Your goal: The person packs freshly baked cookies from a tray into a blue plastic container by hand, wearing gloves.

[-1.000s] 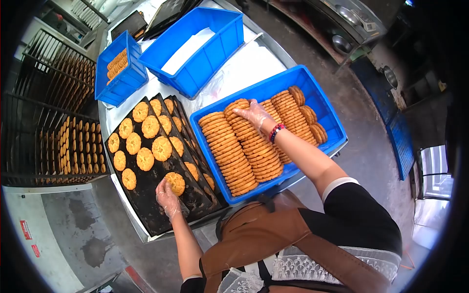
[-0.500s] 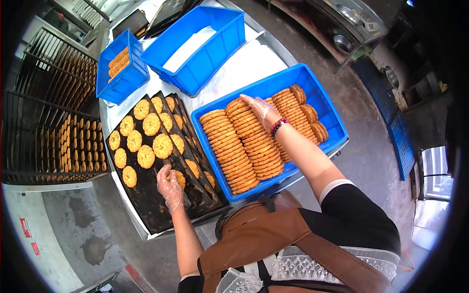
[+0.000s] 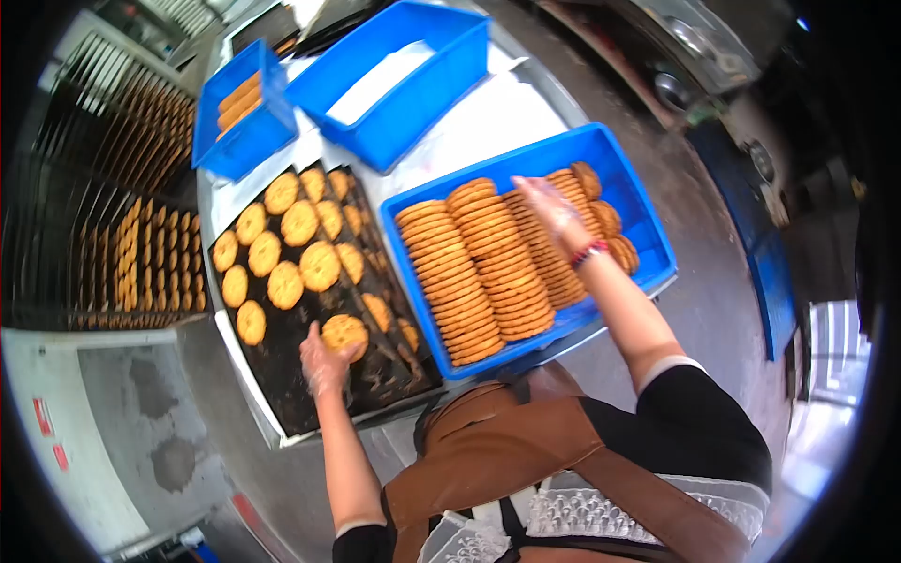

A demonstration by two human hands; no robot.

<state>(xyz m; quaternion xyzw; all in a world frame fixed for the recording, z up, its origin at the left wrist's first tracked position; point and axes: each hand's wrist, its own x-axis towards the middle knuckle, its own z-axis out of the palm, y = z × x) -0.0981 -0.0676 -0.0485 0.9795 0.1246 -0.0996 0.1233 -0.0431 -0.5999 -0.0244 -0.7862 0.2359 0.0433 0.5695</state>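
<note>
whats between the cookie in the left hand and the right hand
Head view: from the cookie, overlapping baking trays, the blue crate wall, then rows of stacked cookies up to the right hand.

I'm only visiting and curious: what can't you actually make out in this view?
Head view:
Right grip: motion-blurred, whether it grasps cookies unclear.
Cookie in left grip: underside hidden by the glove.
Lower baking trays: mostly covered by the top tray.
Rack cookies: small, behind bars.
</note>
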